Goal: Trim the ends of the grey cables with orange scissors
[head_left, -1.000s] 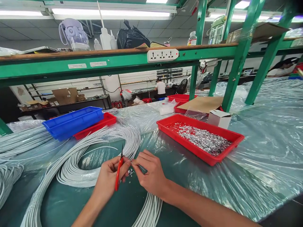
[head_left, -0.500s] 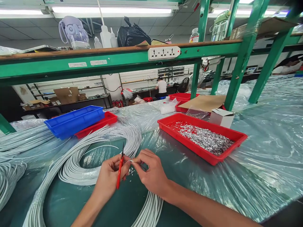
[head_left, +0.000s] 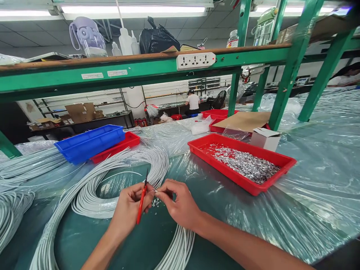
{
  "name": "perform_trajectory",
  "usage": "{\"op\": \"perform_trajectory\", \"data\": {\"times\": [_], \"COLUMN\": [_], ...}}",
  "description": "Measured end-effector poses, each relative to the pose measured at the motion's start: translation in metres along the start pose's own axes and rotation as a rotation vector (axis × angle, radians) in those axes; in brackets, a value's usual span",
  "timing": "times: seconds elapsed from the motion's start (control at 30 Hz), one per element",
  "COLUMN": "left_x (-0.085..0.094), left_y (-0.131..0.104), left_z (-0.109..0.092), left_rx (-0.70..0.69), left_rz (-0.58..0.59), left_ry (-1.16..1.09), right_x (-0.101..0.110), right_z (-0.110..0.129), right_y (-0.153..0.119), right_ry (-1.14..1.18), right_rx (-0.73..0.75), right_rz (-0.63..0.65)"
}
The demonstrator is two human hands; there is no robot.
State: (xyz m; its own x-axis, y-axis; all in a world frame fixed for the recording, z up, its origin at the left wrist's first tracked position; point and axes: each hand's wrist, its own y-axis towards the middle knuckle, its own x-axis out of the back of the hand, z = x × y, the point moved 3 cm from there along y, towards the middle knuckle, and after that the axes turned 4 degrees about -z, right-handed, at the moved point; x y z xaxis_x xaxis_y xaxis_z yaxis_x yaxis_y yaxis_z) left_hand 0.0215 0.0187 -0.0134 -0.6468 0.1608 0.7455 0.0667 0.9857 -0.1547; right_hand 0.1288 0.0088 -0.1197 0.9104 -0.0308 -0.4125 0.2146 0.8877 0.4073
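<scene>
My left hand [head_left: 128,204] is closed around red-handled pliers [head_left: 142,202], their dark pointed tips up. Its thumb and index finger also meet at a tiny silvery piece [head_left: 154,190]. From the other side my right hand [head_left: 180,202] pinches that piece between thumb and fingertips; its exact kind is too small to tell. Both hands are just above the near side of a large coil of white cable [head_left: 92,206] on the green table. Beneath the fingertips lie several small shiny bits [head_left: 155,202].
A red tray [head_left: 239,180] of small metal parts stands right, a white box [head_left: 266,139] behind it. At left, a blue tray [head_left: 90,144] rests on another red tray [head_left: 118,148]. A green shelf frame [head_left: 140,75] crosses above. Another person [head_left: 193,102] sits far back.
Both hands hold nearly the same pose, the pliers still in the left. The view has shifted slightly; nothing has been taken up or let go.
</scene>
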Motion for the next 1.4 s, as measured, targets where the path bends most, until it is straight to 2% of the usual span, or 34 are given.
{"op": "perform_trajectory", "data": {"times": [0.37,0.57,0.7,0.8,0.87,0.97,1.03,1.1,1.27,1.4], "left_x": [-0.001,-0.002,-0.002,-0.003,-0.001,0.008,0.014,0.016,0.005,0.004], "left_y": [-0.002,0.000,-0.001,-0.003,-0.004,-0.003,-0.001,0.001,0.003,0.000], "left_z": [-0.003,-0.005,0.000,0.005,0.005,0.000,-0.003,-0.003,0.005,0.006], "left_rx": [-0.005,0.049,0.106,0.144,0.160,0.085,0.011,-0.008,0.002,0.005], "left_rz": [0.000,-0.010,0.039,0.094,0.103,0.015,-0.073,-0.109,-0.001,0.025], "left_ry": [0.016,0.031,-0.033,-0.207,-0.360,-0.435,-0.301,-0.138,0.004,0.042], "right_x": [0.000,0.002,0.003,0.004,0.005,0.007,0.007,0.006,0.003,0.004], "right_z": [0.000,0.002,0.003,0.004,0.003,-0.003,-0.007,-0.008,-0.004,-0.002], "right_y": [0.004,0.004,0.004,0.005,0.006,0.008,0.010,0.010,0.009,0.007], "right_ry": [0.018,-0.046,-0.159,-0.255,-0.301,-0.259,-0.160,-0.062,0.083,-0.011], "right_rx": [0.003,-0.015,0.141,0.326,0.381,0.284,0.137,0.031,-0.032,0.020], "right_rz": [0.062,-0.003,-0.008,-0.020,-0.038,-0.041,-0.024,0.003,0.062,0.071]}}
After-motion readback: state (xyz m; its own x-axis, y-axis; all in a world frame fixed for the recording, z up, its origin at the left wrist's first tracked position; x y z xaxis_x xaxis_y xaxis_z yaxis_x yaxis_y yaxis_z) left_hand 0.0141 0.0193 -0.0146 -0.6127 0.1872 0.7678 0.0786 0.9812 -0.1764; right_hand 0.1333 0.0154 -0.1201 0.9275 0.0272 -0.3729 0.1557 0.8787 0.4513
